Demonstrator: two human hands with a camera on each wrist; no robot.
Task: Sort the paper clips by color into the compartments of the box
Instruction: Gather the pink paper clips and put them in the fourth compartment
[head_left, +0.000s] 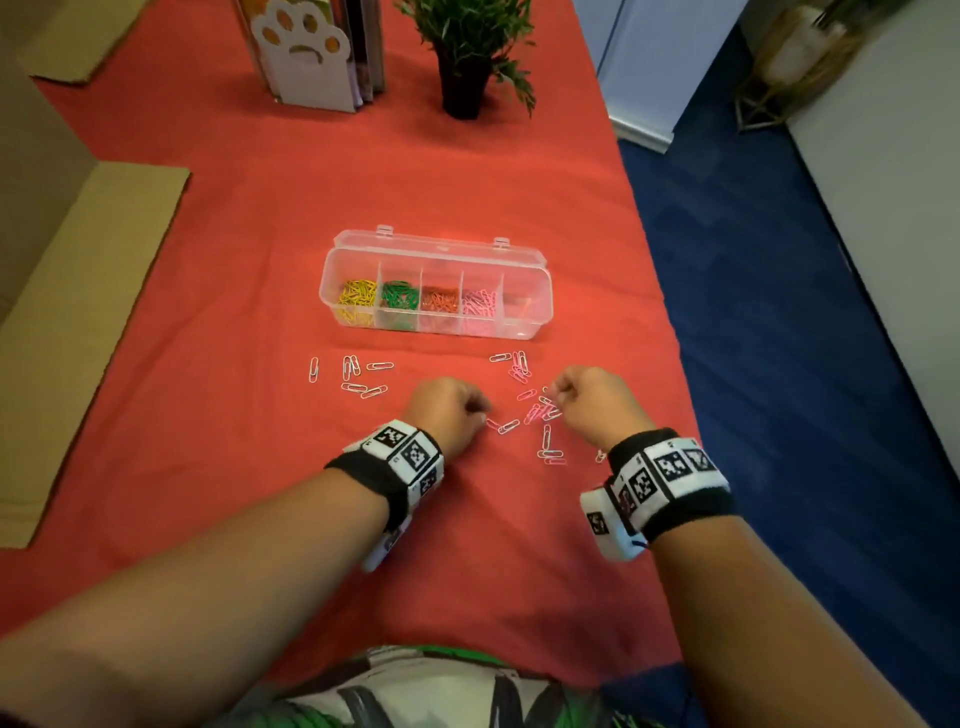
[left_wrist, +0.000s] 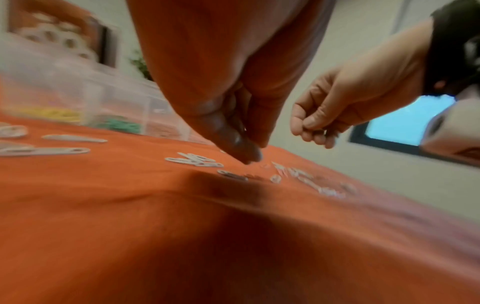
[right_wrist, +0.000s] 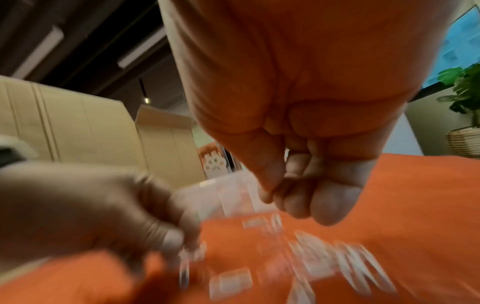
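Note:
A clear compartment box (head_left: 525, 307) stands open on the red cloth, holding yellow, green, orange and pink clips from left to right; its right-end compartment looks empty. White clips (head_left: 354, 375) lie loose in front of the box on the left, and a pink and white pile (head_left: 540, 411) lies on the right. My left hand (head_left: 480, 409) has its fingers bunched down at the cloth (left_wrist: 248, 158) and seems to pinch a white clip (right_wrist: 185, 255). My right hand (head_left: 561, 391) hovers over the pile, thumb pressed to fingers (right_wrist: 270, 195) on a small clip (left_wrist: 324, 131).
Cardboard sheets (head_left: 88, 291) lie along the table's left side. A paw-print book holder (head_left: 306, 57) and a potted plant (head_left: 467, 62) stand at the back. The table's right edge (head_left: 665, 322) drops to blue carpet close to my right hand.

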